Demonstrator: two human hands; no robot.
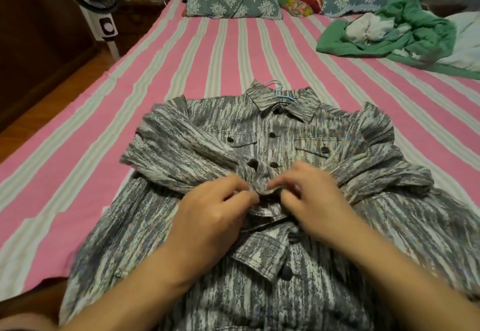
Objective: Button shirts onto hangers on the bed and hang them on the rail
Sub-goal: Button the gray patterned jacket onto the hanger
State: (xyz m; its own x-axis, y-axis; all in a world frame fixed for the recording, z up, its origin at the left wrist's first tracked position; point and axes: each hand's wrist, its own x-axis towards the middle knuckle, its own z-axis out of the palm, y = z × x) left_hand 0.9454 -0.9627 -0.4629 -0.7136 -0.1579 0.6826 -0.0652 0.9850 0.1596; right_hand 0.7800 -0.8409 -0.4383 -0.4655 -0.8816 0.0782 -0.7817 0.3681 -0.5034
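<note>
A grey streaked shirt (298, 133) with dark buttons lies front up on the pink striped bed (233, 53), collar pointing away from me. A light blue hanger hook (275, 87) sticks out of the collar. The sleeves are folded across the chest. My left hand (215, 216) and my right hand (314, 198) meet at the shirt's front placket, just below the upper fastened buttons. Both pinch the fabric edges between thumb and fingers. The button they work on is hidden under the fingers.
A heap of green and white clothes (389, 32) lies at the bed's far right. Patterned pillows (233, 2) line the headboard. A standing fan (100, 1) is beside the bed on the left, over a wooden floor (52, 92).
</note>
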